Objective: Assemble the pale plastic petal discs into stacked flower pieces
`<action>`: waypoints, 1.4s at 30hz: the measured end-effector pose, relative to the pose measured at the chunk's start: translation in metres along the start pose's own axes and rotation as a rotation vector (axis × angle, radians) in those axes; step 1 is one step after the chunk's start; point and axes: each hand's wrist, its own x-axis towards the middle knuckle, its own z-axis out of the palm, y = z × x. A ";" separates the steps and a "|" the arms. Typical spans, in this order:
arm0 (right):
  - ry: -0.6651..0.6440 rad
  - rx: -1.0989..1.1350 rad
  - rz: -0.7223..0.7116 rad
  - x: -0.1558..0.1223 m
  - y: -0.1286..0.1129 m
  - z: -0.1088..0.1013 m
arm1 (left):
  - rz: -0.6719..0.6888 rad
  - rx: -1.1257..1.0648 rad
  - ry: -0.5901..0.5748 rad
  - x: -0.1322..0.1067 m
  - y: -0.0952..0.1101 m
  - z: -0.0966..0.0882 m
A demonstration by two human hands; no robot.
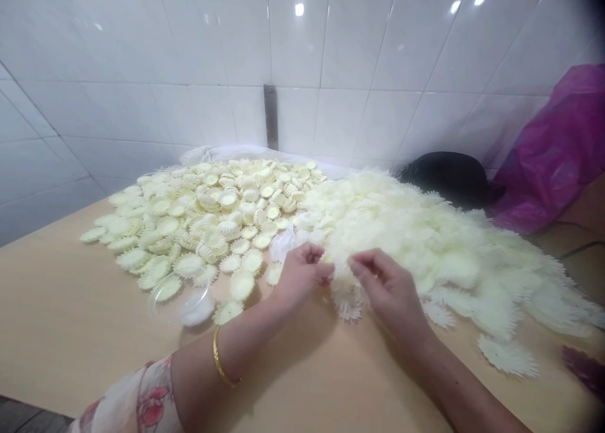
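Note:
My left hand (pixel 305 272), with a gold bangle at the wrist, has its fingers curled and the thumb pressed in. Whatever it holds, if anything, is too small or hidden to make out. My right hand (pixel 390 288) is close by on the right, thumb and forefinger pinched together; I cannot tell what is between them. Behind and below the fingers lies a pale, thin petal disc with a fringed edge (pixel 348 302). To the right spreads a heap of flat, fringed pale-yellow discs (pixel 401 231). A pile of cupped, scalloped discs (pixel 208 219) covers the table to the left.
A small clear tub with white contents (pixel 197 307) stands left of my left forearm, on the wooden table (pixel 94 307). A crumpled white piece (pixel 283 241) lies between the piles. A black rounded object (pixel 444 176) and a pink plastic bag (pixel 553 149) are at the back right, by the tiled wall.

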 end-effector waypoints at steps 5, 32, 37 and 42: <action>-0.068 -0.092 -0.095 -0.001 0.004 0.006 | -0.011 -0.065 -0.047 0.001 -0.005 -0.003; -0.208 0.459 0.328 0.003 0.006 0.004 | -0.134 -0.030 -0.116 0.000 -0.012 -0.004; -0.210 0.519 0.343 0.001 0.008 0.008 | -0.055 0.048 -0.115 -0.002 -0.009 -0.003; -0.150 0.429 0.304 0.001 0.011 0.009 | -0.061 0.079 -0.179 -0.003 -0.010 -0.001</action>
